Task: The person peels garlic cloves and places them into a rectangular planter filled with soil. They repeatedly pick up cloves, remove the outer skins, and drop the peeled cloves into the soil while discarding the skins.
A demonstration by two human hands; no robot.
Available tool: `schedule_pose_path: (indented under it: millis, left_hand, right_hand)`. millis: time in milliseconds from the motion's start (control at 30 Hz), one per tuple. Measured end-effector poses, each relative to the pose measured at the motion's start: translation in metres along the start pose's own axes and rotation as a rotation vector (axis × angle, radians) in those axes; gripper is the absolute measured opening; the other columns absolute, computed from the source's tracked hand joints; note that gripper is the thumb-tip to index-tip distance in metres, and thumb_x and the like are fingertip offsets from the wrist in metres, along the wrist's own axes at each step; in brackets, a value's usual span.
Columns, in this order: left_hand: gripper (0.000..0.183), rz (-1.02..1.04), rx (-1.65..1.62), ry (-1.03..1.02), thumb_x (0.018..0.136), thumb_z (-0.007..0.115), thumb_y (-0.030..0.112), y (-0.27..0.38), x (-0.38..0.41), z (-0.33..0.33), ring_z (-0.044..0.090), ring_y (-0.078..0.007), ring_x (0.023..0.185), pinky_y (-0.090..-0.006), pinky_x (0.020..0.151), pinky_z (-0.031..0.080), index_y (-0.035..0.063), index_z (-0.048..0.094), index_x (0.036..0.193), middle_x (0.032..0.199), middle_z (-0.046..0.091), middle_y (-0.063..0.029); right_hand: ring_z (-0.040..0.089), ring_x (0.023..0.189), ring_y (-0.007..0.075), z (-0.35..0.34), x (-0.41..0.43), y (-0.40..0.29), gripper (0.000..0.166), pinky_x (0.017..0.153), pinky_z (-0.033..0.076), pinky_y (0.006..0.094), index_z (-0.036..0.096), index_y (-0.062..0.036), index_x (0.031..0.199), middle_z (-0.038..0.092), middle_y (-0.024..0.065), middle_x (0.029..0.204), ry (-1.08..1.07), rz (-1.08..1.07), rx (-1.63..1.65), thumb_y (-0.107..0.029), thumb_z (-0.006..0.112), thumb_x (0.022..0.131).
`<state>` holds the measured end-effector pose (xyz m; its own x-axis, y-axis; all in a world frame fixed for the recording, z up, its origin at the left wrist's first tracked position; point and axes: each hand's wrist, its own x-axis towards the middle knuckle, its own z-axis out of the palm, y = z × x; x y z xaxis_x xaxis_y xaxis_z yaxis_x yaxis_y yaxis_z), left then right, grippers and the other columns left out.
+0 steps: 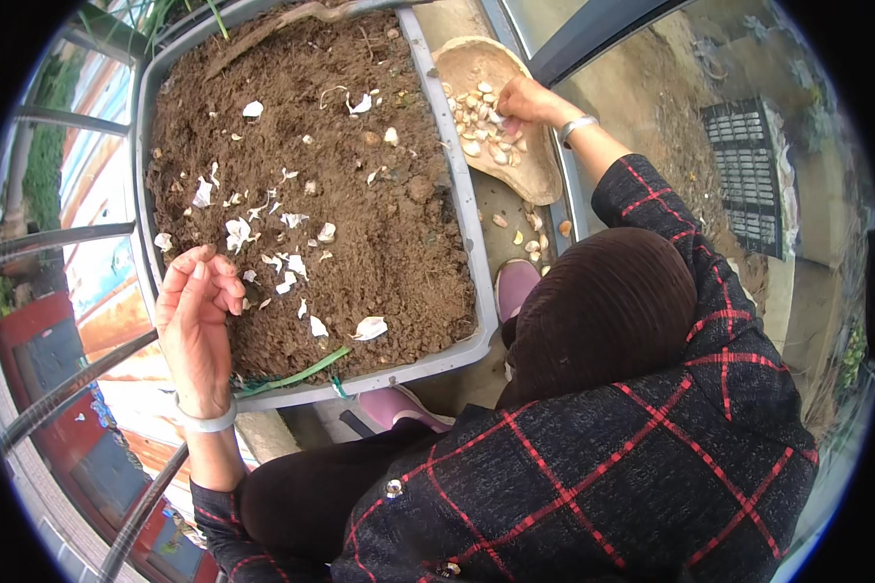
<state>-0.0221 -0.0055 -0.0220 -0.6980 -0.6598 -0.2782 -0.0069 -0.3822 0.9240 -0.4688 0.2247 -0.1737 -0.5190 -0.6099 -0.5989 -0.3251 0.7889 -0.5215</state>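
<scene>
My right hand (526,103) reaches into a shallow tan bowl (547,178), its fingertips down among peeled garlic cloves (472,148); whether it grips one is hidden. My left hand (198,306) is raised over the near left corner of a grey plastic planter box (474,240), palm up with fingers curled and the thumb against the fingertips. Whether anything small is between them cannot be seen. Brown soil (386,270) fills the box. White garlic skins (238,233) and a few cloves (391,136) lie scattered on it, mostly on the left.
A digging tool with a long rusty blade (262,36) lies across the box's far end. Loose cloves (532,246) lie on the floor by my pink shoe (516,287). Metal window bars (58,237) run along the left. A green leaf (310,372) rests at the near rim.
</scene>
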Motion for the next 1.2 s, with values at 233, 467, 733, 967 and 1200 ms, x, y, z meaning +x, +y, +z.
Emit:
schedule_pose_path:
  millis: [233, 467, 733, 967, 1200]
  left_hand:
    - [0.019, -0.020, 0.056, -0.060, 0.098, 0.051, 0.011, 0.025, 0.002, 0.017, 0.062, -0.0130, 0.070, -0.0221, 0.059, 0.048, -0.0010, 0.059, 0.111, 0.089, 0.065, -0.0109]
    - [0.028, -0.066, 0.086, -0.318, 0.099, 0.053, 0.018, 0.061, 0.016, 0.089, 0.063, -0.0130, 0.073, -0.0238, 0.064, 0.050, -0.0035, 0.057, 0.117, 0.092, 0.065, -0.0105]
    - [0.017, 0.053, 0.146, -0.313, 0.094, 0.060, 0.008, 0.031, 0.012, 0.075, 0.065, -0.0145, 0.073, -0.0255, 0.066, 0.054, -0.0033, 0.060, 0.107, 0.086, 0.068, -0.0090]
    - [0.015, 0.119, 0.194, -0.264, 0.091, 0.064, 0.005, 0.025, 0.009, 0.081, 0.065, -0.0113, 0.076, -0.0233, 0.071, 0.055, -0.0029, 0.059, 0.103, 0.086, 0.067, -0.0074]
    - [0.015, 0.236, 0.173, -0.195, 0.090, 0.064, 0.000, 0.018, 0.010, 0.083, 0.065, -0.0098, 0.078, -0.0219, 0.071, 0.055, -0.0022, 0.059, 0.104, 0.091, 0.067, -0.0065]
  right_hand:
    - [0.063, 0.061, 0.0080, -0.084, -0.041, -0.077, 0.022, 0.046, 0.045, 0.0148, 0.063, 0.0032, 0.107, 0.069, 0.0090, 0.084, -0.079, -0.400, 0.663, -0.013, 0.064, 0.091]
    - [0.056, 0.054, 0.0050, -0.022, -0.164, -0.240, 0.013, 0.047, 0.043, 0.0206, 0.067, -0.0009, 0.094, 0.064, 0.0018, 0.071, -0.277, -0.884, 0.211, -0.013, 0.063, 0.090]
    - [0.058, 0.056, 0.0119, 0.025, -0.166, -0.249, 0.007, 0.052, 0.045, 0.0276, 0.065, -0.0011, 0.084, 0.061, 0.0056, 0.062, -0.107, -1.086, 0.092, -0.007, 0.060, 0.082]
    - [0.060, 0.057, 0.0166, 0.034, -0.169, -0.248, 0.008, 0.053, 0.047, 0.0308, 0.064, -0.0008, 0.081, 0.060, 0.0091, 0.063, 0.010, -1.047, 0.079, -0.009, 0.062, 0.079]
    - [0.059, 0.055, 0.0116, 0.052, -0.158, -0.246, 0.008, 0.049, 0.046, 0.0259, 0.059, -0.0014, 0.082, 0.060, 0.0051, 0.066, 0.319, -1.304, -0.025, -0.002, 0.066, 0.078]
